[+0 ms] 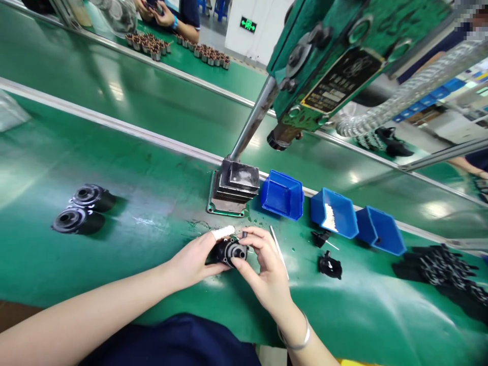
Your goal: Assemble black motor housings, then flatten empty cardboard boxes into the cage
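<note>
the black housing [234, 252] is at the worktop [133, 244], clamped in the fingers of both left hand [193, 260] and right hand [270, 272]. beyond, the green press [305, 66] bears a nameplate [341, 80], its lettering too small to read.

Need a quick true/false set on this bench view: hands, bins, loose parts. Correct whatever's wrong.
1. The left hand and right hand both touch one black part. True.
2. The bracelet is on the left wrist. False: the bracelet is on the right wrist.
3. Two black housings sit on the bench's left side. True.
4. The white pieces are in the leftmost blue bin. False: they are in the middle blue bin.
</note>
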The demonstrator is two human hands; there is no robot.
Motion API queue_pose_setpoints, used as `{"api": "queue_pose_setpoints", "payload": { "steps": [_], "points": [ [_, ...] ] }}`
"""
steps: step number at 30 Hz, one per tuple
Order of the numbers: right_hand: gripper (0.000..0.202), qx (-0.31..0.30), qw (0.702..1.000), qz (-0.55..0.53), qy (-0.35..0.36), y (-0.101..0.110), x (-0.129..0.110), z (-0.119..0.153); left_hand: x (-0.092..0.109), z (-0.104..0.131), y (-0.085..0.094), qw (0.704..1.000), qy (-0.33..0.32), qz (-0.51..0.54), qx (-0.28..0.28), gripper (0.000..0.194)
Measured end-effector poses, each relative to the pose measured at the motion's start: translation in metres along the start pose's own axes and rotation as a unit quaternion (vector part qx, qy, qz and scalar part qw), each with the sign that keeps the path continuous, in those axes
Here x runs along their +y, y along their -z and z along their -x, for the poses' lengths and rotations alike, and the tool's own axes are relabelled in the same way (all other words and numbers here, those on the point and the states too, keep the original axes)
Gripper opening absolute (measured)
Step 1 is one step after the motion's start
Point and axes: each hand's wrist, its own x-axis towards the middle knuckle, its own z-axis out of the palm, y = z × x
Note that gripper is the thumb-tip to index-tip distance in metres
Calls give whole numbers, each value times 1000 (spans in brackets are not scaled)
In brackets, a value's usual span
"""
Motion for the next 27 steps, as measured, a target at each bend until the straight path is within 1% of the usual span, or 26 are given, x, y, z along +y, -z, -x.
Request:
{"api": "queue_pose_setpoints", "payload": {
  "steps": [4,9,11,16,21,24,26,27],
  "points": [
    [35,4,1000,19,-14,-11,6,4,1,-1,0,1000,-12,-10,8,75],
    [34,14,999,-16,-29,-21,17,8,4,-3,3,998,-63,-20,6,55],
    [34,17,999,-26,-30,-22,20,9,3,-3,3,997,-74,-18,3,53],
    [34,13,999,-41,-24,-22,21,9,2,-4,3,998,-70,-12,1,52],
    [35,23,999,-39,-21,-25,23,8,4,-7,5,998,-58,-11,-1,48],
    [33,27,999,-33,-16,-28,24,10,3,-7,2,998,-63,-19,6,48],
    [32,18,1000,-15,-12,-25,22,9,4,-6,0,998,-65,-23,11,47],
    [34,2,1000,0,-8,-19,20,7,7,-6,0,997,-66,-26,14,45]
  ]
}}
